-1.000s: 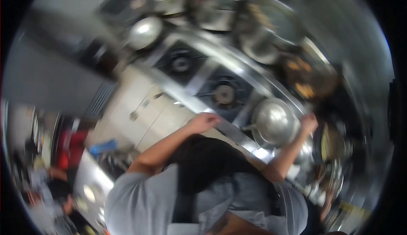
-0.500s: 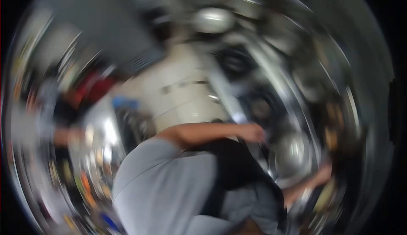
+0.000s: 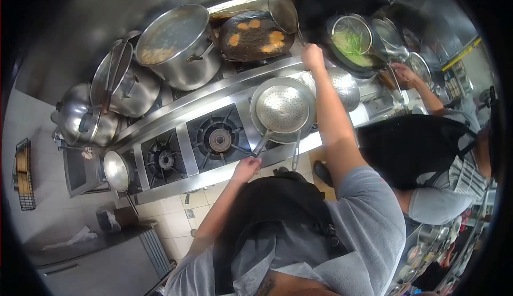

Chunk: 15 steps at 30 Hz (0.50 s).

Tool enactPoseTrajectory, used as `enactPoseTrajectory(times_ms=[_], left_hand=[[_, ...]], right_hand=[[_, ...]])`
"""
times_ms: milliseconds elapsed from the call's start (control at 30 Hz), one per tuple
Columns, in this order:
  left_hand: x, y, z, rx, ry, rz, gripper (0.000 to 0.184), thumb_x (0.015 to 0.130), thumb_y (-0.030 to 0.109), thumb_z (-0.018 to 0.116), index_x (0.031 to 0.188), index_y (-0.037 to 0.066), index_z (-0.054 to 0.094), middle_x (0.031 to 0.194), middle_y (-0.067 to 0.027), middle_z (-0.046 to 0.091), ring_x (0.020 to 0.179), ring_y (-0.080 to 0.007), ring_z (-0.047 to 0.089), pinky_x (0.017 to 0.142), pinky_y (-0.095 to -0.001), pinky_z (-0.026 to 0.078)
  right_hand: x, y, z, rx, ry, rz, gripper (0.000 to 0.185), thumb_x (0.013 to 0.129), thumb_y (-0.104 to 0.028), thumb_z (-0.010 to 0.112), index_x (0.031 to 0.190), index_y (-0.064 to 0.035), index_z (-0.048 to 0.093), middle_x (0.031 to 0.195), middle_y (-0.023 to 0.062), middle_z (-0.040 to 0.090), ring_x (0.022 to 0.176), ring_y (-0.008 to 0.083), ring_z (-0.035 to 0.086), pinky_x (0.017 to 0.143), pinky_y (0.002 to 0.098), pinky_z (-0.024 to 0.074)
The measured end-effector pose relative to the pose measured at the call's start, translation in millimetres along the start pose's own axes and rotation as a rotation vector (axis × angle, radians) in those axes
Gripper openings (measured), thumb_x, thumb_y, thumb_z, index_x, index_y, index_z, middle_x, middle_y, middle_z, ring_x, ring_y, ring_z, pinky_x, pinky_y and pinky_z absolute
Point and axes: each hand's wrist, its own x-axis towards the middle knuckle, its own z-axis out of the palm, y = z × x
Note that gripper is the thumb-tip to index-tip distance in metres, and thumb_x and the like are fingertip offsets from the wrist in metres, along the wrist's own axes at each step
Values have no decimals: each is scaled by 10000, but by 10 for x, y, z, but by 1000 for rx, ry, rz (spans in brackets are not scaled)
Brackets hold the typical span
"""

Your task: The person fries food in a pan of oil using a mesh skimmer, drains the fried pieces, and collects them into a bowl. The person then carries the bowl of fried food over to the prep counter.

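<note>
My right hand [image 3: 313, 57] is closed around the handle of a mesh skimmer [image 3: 283, 13], whose round head is tilted over the right rim of a dark wok [image 3: 231, 53]. Golden-brown pieces [image 3: 273, 40] lie in dark liquid inside that wok. My left hand [image 3: 247, 170] is at the stove's front edge, its fingers closed at the handle end of a perforated metal strainer [image 3: 282, 109]. The strainer rests over a wider metal bowl [image 3: 258, 85].
Two burners [image 3: 219, 140] are left of the strainer. A large stockpot [image 3: 179, 63] of liquid stands behind them. A small pan [image 3: 116, 171] sits far left. At right, a co-worker [image 3: 427, 146] reaches toward a wok of greens [image 3: 351, 47].
The view has turned and sharpened from blur. My left hand has come to the strainer's handle, and my right arm reaches farther forward, toward the wok with the brown pieces.
</note>
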Motion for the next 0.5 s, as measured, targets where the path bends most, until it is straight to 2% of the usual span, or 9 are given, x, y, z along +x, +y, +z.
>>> enactPoseTrajectory(times_ms=[67, 133, 167, 233, 267, 333, 367, 433, 500], left_hand=[[17, 48, 10, -115, -31, -44, 453, 929, 416, 607, 922, -33, 663, 811, -124, 700, 706, -208, 672, 703, -330, 521], [-4, 134, -34, -104, -8, -40, 450, 943, 404, 594, 834, -29, 649, 715, -91, 676, 604, -164, 639, 622, -309, 510], [-6, 127, -52, -94, -8, -33, 450, 943, 404, 594, 834, -29, 649, 715, -91, 676, 604, -164, 639, 622, -309, 510], [7, 135, -112, -150, -21, -96, 453, 948, 411, 593, 833, -24, 649, 711, -86, 668, 609, -150, 633, 609, -302, 508], [10, 192, -159, -136, -29, -88, 453, 948, 411, 593, 833, -24, 649, 711, -86, 668, 609, -150, 633, 609, -302, 508], [11, 309, -188, -72, -62, -118, 535, 937, 494, 595, 908, -37, 653, 732, -89, 661, 625, -148, 643, 582, -274, 515], [23, 350, -222, -8, -66, -53, 566, 932, 516, 593, 891, -45, 660, 702, -97, 661, 605, -154, 646, 579, -274, 518], [132, 287, -249, 71, -85, -34, 571, 932, 518, 592, 897, -47, 662, 699, -102, 663, 605, -154, 646, 579, -273, 517], [195, 191, -267, 145, -98, -29, 577, 931, 520, 592, 898, -52, 665, 694, -105, 663, 610, -154, 648, 570, -273, 514]], right_hand=[[248, 294, 351, -102, -14, 17, 250, 872, -212, 580, 875, 13, 688, 859, 256, 674, 864, 436, 657, 803, 484, 524], [216, 261, 398, -70, -117, 123, 265, 860, -215, 578, 813, 20, 691, 839, 249, 684, 743, 396, 681, 730, 445, 548], [161, 228, 439, 10, -220, 113, 273, 867, -203, 572, 779, 28, 688, 787, 228, 686, 656, 344, 677, 645, 423, 541], [59, 41, 411, 248, -329, 361, 307, 904, -170, 560, 697, 29, 669, 625, 122, 651, 449, 173, 598, 415, 350, 459], [7, -26, 450, 254, -313, 366, 307, 904, -170, 560, 697, 29, 669, 625, 122, 651, 449, 173, 598, 415, 350, 459], [-58, -55, 475, 554, -432, 490, 257, 884, -47, 533, 644, 14, 603, 575, 95, 620, 391, 167, 538, 317, 318, 379], [-44, -12, 571, 556, -419, 487, 257, 884, -47, 533, 644, 14, 603, 575, 95, 620, 391, 167, 538, 317, 318, 379], [-17, 12, 781, 774, -541, 543, 229, 906, -49, 524, 696, -6, 603, 572, 62, 593, 372, 119, 480, 297, 258, 309], [4, -31, 836, 773, -593, 535, 221, 917, -65, 526, 720, -9, 608, 567, 47, 579, 376, 103, 473, 294, 240, 284]])
